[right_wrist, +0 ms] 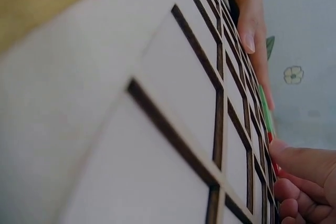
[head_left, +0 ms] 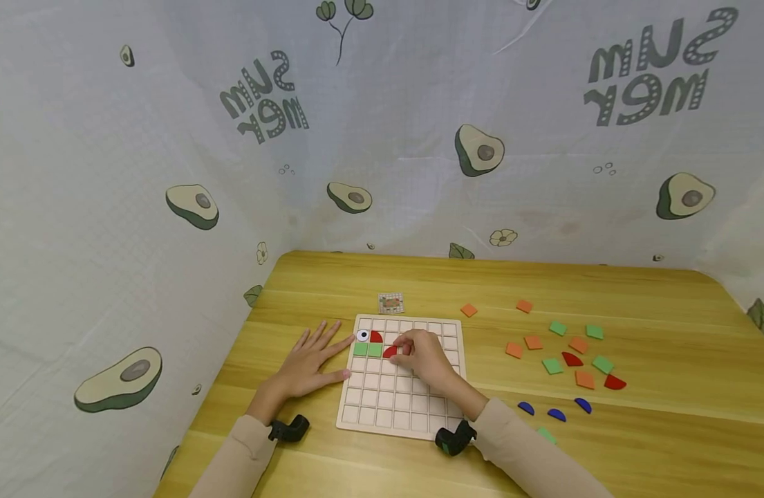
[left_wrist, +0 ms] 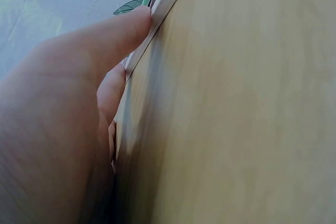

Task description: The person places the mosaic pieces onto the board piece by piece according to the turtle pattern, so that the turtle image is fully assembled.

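The right hand point(head_left: 426, 358) has its grip closed on a red quarter-circle point(head_left: 390, 352) — pinched between thumb and finger at the gridded board point(head_left: 369, 399), just right of two green squares point(head_left: 375, 350). Above those squares sit an eye tile point(head_left: 364, 335) and a second red piece point(head_left: 376, 337). The left hand's point(head_left: 303, 368) grip is loose, fingers spread — thumb at the board's left edge. Blue half-circles point(head_left: 556, 415) and orange squares point(head_left: 584, 379) lie rightward on the desk point(head_left: 674, 429).
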